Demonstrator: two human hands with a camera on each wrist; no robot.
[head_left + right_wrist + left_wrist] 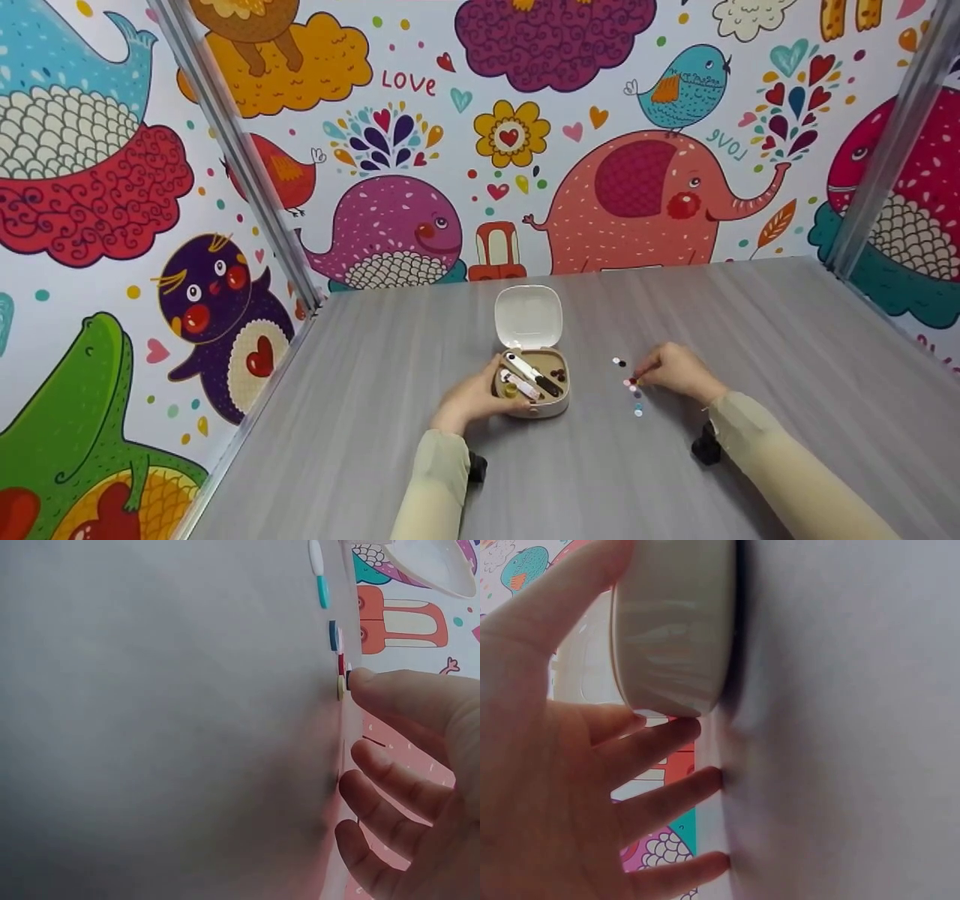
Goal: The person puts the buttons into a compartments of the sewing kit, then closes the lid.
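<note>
A small cream box [551, 405] stands mid-table with its lid [528, 317] raised; inside lie a white-and-black tool, a yellow piece and dark buttons. My left hand [491, 391] grips the box's left side. In the left wrist view the thumb lies over the box [673, 630] and the fingers [667, 736] spread below it onto the table. Right of the box, my right hand [646, 376] rests on the table. One fingertip [367, 682] touches a row of small coloured buttons [339, 667] while the other fingers hang loosely curled. More buttons [637, 410] lie scattered nearby.
The grey table [787, 337] is enclosed by cartoon-animal walls at the back and both sides, with metal posts [247, 165] at the corners. A black wrist mount [706, 444] shows under each sleeve.
</note>
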